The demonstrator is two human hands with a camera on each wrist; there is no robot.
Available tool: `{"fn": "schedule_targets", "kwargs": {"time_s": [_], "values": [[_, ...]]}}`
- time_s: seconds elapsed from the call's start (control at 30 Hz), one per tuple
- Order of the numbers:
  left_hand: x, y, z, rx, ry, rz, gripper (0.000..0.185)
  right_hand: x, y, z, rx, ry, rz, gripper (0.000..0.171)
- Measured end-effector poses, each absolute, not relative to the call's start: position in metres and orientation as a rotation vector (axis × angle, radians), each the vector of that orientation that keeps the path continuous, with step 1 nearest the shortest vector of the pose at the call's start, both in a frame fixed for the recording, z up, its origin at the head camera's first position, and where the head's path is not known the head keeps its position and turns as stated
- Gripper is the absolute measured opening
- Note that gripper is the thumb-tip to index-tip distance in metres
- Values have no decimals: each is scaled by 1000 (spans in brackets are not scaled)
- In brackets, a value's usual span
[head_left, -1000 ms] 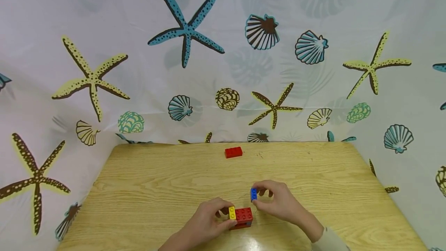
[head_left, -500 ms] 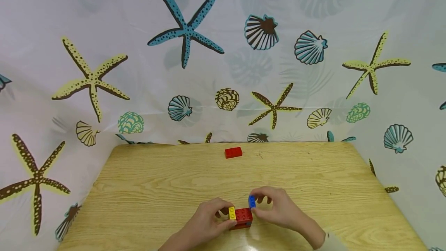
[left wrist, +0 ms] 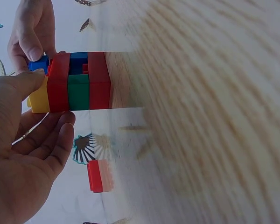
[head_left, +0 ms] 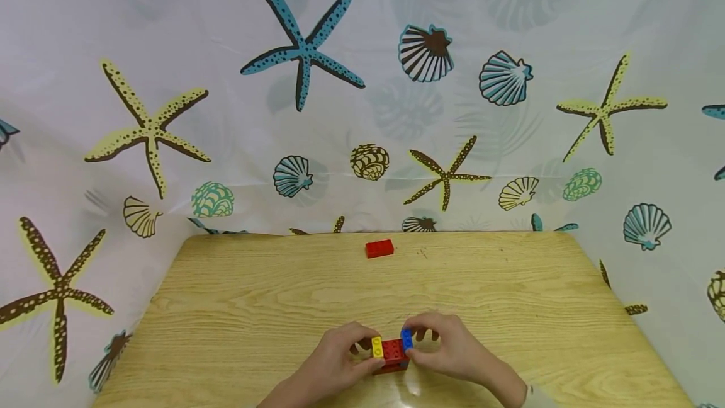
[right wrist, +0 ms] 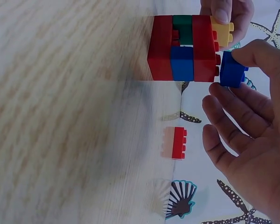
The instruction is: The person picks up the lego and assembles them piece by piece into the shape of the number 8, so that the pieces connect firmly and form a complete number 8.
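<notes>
Right hand point(head_left: 453, 351) fingers point(right wrist: 252, 53) pinch a small blue brick point(head_left: 406, 339) against the top of a brick stack point(head_left: 393, 356) on the wooden counter point(head_left: 255, 307). Left hand point(head_left: 334, 364) fingers grip the stack at its yellow brick point(head_left: 377, 347). A lone red brick point(head_left: 379, 249) lies well apart.

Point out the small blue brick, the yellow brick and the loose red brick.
small blue brick point(right wrist: 232, 69), right wrist view, on its side face.
yellow brick point(head_left: 377, 346), head view, on its studded top.
loose red brick point(head_left: 379, 248), head view, on its top face.
</notes>
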State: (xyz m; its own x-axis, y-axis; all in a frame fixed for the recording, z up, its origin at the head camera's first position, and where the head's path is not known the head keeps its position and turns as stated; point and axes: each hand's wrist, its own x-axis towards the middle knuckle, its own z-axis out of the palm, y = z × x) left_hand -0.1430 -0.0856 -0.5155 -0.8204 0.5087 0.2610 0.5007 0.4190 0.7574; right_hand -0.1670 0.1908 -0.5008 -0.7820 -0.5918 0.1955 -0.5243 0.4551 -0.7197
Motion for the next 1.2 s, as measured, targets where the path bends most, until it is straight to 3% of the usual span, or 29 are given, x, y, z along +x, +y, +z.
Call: {"fn": "schedule_targets", "kwargs": {"time_s": [1.2], "values": [[-143,-86,-519,973,2671,1395,35,-165,190,-502,-1027,2585,-1223,25]]}}
